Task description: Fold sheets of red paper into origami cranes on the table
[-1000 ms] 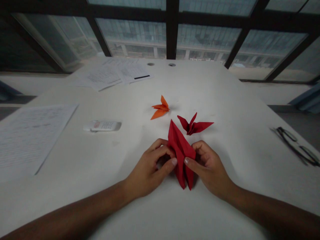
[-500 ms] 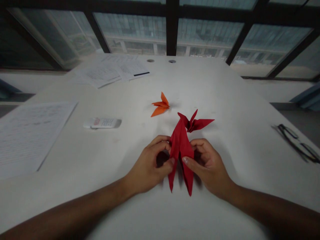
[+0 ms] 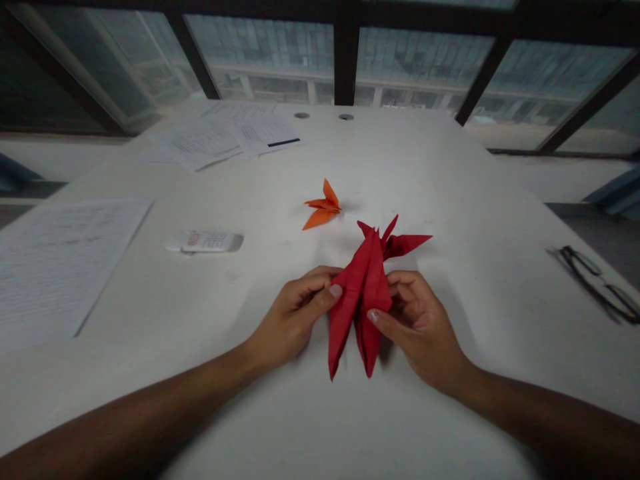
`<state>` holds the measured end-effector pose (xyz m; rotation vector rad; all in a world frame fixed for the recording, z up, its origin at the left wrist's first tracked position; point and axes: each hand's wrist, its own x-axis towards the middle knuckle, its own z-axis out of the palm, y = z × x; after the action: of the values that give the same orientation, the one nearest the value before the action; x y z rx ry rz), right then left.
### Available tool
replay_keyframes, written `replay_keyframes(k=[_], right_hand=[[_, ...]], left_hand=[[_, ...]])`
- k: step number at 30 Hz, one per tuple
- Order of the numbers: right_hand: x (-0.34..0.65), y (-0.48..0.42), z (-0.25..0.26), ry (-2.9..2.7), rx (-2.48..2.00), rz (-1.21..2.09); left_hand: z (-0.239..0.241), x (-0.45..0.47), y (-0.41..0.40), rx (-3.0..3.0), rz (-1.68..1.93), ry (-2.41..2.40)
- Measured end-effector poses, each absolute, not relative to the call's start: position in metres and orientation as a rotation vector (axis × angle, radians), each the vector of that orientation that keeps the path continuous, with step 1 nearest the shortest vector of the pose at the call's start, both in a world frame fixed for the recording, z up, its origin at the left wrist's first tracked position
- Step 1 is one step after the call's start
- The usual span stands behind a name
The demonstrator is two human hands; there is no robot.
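Note:
Between both hands is a folded red origami paper [image 3: 361, 287], with one peak pointing away from me and two long points towards me. My left hand [image 3: 300, 310] pinches its left flap, thumb on top and fingers behind. On the right side, my right hand [image 3: 417, 320] grips the other flap, its thumb pressed on the paper near the centre slit. Just beyond the peak stands a smaller red origami crane [image 3: 403, 245], partly hidden by the held paper. Farther back and slightly left lies an orange origami crane [image 3: 323, 207].
A white remote control [image 3: 207, 241] lies left of the hands. Printed sheets [image 3: 65, 260] cover the left side, and more papers [image 3: 215, 137] lie at the back left. Black-framed glasses [image 3: 600, 283] rest near the right edge. Windows stand behind the white table [image 3: 400, 167].
The left flap of the red paper has opened outward to the left, and its lower points have swung left. My left thumb has moved up onto the flap. The right hand keeps its hold.

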<state>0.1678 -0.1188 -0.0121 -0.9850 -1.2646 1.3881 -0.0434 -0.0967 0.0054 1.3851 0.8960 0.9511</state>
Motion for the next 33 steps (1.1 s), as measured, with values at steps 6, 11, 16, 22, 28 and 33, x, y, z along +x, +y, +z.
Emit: replay_keyframes(k=[6,11,16,22,28,33], right_hand=[[0.1686,-0.1134,-0.0067,-1.214,-1.026,1.469],[0.1704,-0.1112,-0.0085,-1.194,-1.036,1.541],[0.1716,-0.1119,-0.0120,-1.254,-1.005,1.486],[0.1708,-0.1131,-0.0131,-1.325,-1.005,1.386],[0.1723,-0.1109,-0.0135,-1.322,-1.069,1.388],[0.1743,-0.1102,-0.0147,-1.328,-1.097,1.317]], left_hand=[[-0.0017,-0.0476,-0.0945,1.279,0.968,0.843],[-0.0019,-0.0491,-0.0951,1.286,0.976,0.822],[-0.0031,-0.0510,-0.0964,1.309,0.981,0.763],[-0.0016,-0.0468,-0.0992,1.287,0.983,0.773],[-0.0016,-0.0428,-0.0993,1.207,1.016,0.859],[-0.0022,-0.0425,-0.0976,1.183,1.013,0.904]])
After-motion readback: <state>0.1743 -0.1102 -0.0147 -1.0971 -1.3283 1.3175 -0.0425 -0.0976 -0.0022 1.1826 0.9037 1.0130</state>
